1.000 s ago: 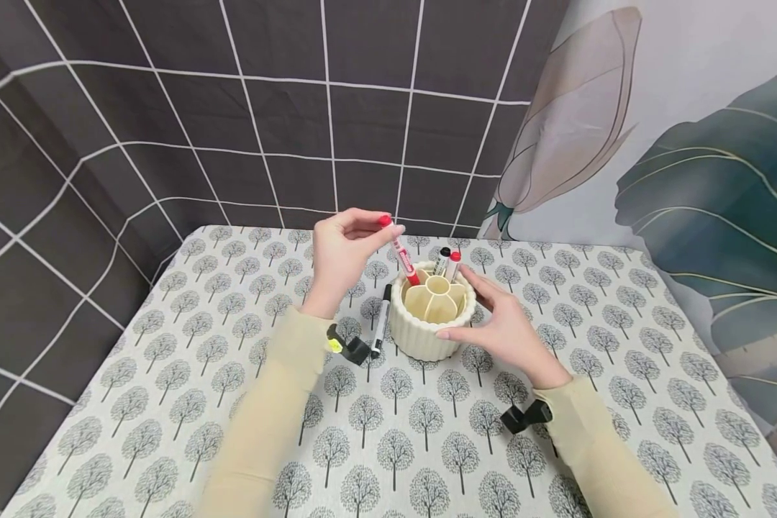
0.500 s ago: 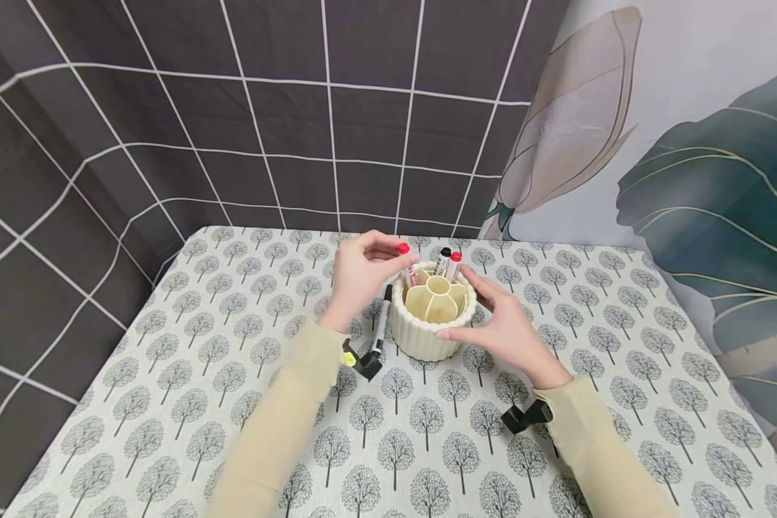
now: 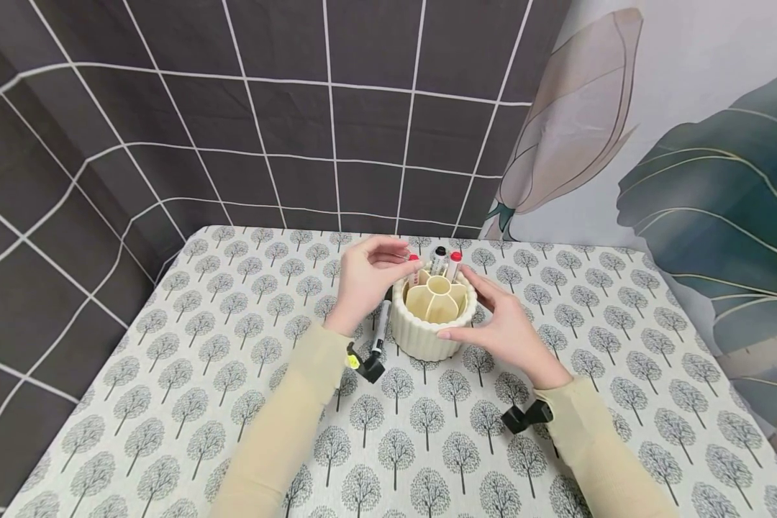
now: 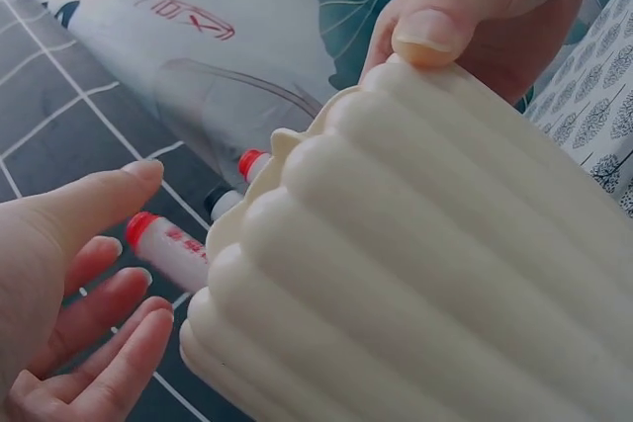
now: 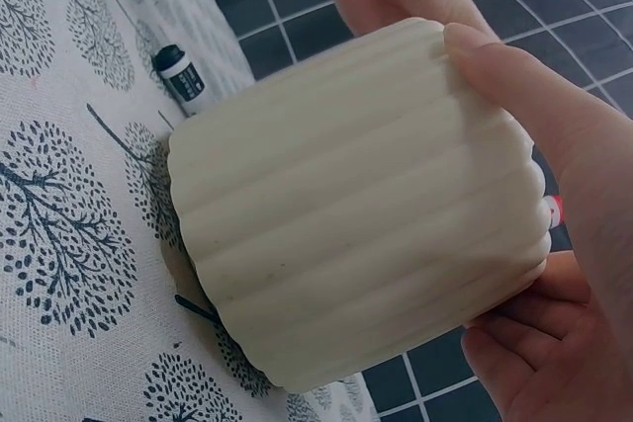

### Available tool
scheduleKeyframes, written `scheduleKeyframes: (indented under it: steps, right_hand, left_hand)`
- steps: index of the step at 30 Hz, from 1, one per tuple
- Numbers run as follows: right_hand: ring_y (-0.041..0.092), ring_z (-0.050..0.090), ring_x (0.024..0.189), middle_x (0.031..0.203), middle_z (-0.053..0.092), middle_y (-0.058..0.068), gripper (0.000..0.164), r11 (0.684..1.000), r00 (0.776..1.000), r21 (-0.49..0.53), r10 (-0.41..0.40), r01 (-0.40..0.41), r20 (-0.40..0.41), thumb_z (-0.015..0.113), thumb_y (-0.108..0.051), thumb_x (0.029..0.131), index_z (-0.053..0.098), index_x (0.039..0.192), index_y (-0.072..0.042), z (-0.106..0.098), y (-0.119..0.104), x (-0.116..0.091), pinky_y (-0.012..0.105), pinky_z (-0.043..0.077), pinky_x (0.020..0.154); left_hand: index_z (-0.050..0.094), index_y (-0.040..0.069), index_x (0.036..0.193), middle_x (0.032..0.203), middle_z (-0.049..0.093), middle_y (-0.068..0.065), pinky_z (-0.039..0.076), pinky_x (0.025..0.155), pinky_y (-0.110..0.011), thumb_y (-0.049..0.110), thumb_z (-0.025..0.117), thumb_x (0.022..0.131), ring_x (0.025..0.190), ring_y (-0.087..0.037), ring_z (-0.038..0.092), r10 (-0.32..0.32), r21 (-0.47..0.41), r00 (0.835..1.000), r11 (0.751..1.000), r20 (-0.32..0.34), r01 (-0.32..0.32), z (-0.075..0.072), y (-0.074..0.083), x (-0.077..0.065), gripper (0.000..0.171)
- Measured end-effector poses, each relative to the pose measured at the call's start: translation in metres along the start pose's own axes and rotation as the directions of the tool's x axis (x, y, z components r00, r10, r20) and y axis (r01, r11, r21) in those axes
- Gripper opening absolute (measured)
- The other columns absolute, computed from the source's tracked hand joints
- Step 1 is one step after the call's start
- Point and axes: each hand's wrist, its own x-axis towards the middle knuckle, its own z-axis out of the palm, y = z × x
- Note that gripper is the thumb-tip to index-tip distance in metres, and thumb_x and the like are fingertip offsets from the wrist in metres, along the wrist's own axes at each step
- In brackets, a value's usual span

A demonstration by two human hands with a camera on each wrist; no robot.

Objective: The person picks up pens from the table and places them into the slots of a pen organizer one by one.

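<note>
A cream, ribbed pen holder (image 3: 424, 337) with petal-shaped compartments stands on the table. My right hand (image 3: 508, 329) grips its right side, thumb at the front of the rim and fingers behind. My left hand (image 3: 366, 282) is at the holder's left rim, beside a red-capped marker (image 4: 170, 250) standing in a left compartment. In the left wrist view the thumb and loosely bent fingers are spread around the cap without pinching it. Toward the back of the holder stand a black-capped marker (image 3: 438, 260) and another red-capped marker (image 3: 454, 265). The lower ends of these markers are hidden.
Another black-and-white marker (image 3: 381, 327) lies on the tree-patterned tablecloth (image 3: 395, 446), just left of the holder and partly behind the left wrist. A dark gridded curtain (image 3: 285, 129) hangs behind and at left, a leaf-printed one (image 3: 706, 180) at right.
My left hand has moved right and down, lowering the red-capped marker into the left compartment, and its fingers have let go. The right hand has stayed on the holder.
</note>
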Motion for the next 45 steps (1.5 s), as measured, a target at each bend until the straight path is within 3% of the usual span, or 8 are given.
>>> scheduleKeyframes:
  steps: [8,14,21,27,34,39,45]
  right_hand:
    - [0.031,0.042,0.141,0.16,0.037,0.004,0.112,1.0,1.0,-0.001,0.009,-0.009,-0.001,0.096,-0.038,0.069,0.033,0.16,-0.022,0.0,0.001,-0.001,0.048,0.034,0.117]
    - [0.032,0.042,0.141,0.16,0.035,0.003,0.112,1.0,1.0,-0.009,0.011,-0.011,-0.003,0.096,-0.04,0.069,0.032,0.16,-0.022,0.0,0.0,-0.001,0.048,0.034,0.118]
    - [0.033,0.043,0.14,0.16,0.037,0.004,0.112,1.0,1.0,-0.028,0.014,-0.014,-0.007,0.095,-0.041,0.069,0.033,0.16,-0.021,-0.001,-0.001,-0.003,0.05,0.034,0.117]
    - [0.031,0.044,0.14,0.159,0.039,0.004,0.106,1.0,1.0,-0.019,-0.014,0.013,-0.015,0.094,-0.037,0.072,0.037,0.158,-0.018,-0.004,0.0,-0.006,0.047,0.036,0.116]
    - [0.03,0.043,0.14,0.16,0.037,0.006,0.102,0.999,0.999,-0.034,-0.029,0.028,-0.019,0.093,-0.035,0.075,0.038,0.157,-0.011,-0.006,-0.003,-0.008,0.045,0.036,0.117]
    - [0.03,0.043,0.14,0.159,0.039,0.007,0.102,0.999,1.0,-0.044,-0.008,0.007,-0.028,0.093,-0.036,0.075,0.037,0.157,-0.011,-0.006,-0.002,-0.009,0.047,0.035,0.117]
    - [0.03,0.043,0.14,0.159,0.039,0.006,0.102,0.999,0.999,-0.047,-0.007,0.005,-0.039,0.093,-0.038,0.075,0.038,0.157,-0.012,-0.005,-0.004,-0.01,0.049,0.035,0.117]
  left_hand:
    - [0.075,0.005,0.11,0.101,0.074,-0.012,0.061,0.083,-0.031,0.012,0.092,0.076,0.087,-0.021,0.071,-0.003,-0.004,1.0,1.0,-0.018,0.002,-0.011,0.001,-0.003,0.039]
    - [0.074,0.009,0.111,0.102,0.074,-0.005,0.06,0.084,-0.03,0.017,0.092,0.077,0.089,-0.02,0.072,-0.035,0.021,0.999,0.999,-0.014,0.035,-0.023,0.0,-0.01,0.04]
    - [0.073,0.007,0.114,0.109,0.073,-0.012,0.06,0.085,-0.029,0.017,0.09,0.079,0.092,-0.021,0.071,-0.107,0.075,0.994,0.992,0.01,0.106,-0.037,-0.005,-0.025,0.04]
    - [0.071,0.009,0.119,0.113,0.072,-0.007,0.06,0.085,-0.028,0.024,0.09,0.079,0.096,-0.023,0.071,-0.181,0.151,0.982,0.974,0.06,0.17,-0.049,-0.016,-0.038,0.046]
    - [0.066,0.012,0.131,0.121,0.07,-0.004,0.059,0.089,-0.034,0.035,0.091,0.076,0.102,-0.024,0.069,-0.274,0.295,0.947,0.93,0.166,0.218,-0.058,-0.027,-0.061,0.065]
    - [0.064,0.015,0.134,0.118,0.07,-0.005,0.057,0.094,-0.04,0.033,0.093,0.073,0.104,-0.022,0.067,-0.349,0.386,0.917,0.886,0.194,0.255,-0.055,-0.029,-0.074,0.07]
    - [0.064,0.009,0.132,0.108,0.071,-0.003,0.058,0.087,-0.036,0.026,0.096,0.069,0.094,-0.017,0.066,-0.365,0.466,0.912,0.851,0.189,0.244,-0.047,-0.035,-0.082,0.072]
